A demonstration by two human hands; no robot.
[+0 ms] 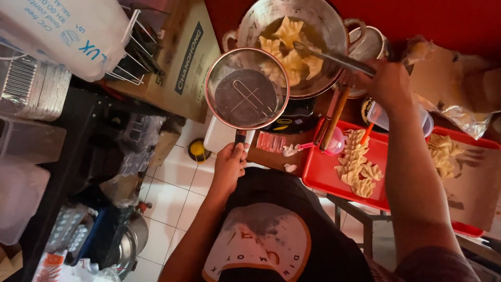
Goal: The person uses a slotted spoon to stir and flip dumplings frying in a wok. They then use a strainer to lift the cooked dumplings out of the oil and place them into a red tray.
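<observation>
Dumplings (290,49) float in oil in a metal wok (334,21) at the top of the frame, well apart from the raw ones lined up on a red tray (318,177) at the person's right, within easy reach of the pan. A round mesh strainer (246,89) hangs at the wok's near rim, seemingly ready to drain; the left hand (229,167) wraps closed around its handle. The right hand (383,81) clamps metal tongs (334,58) whose tips dip among the frying pieces.
</observation>
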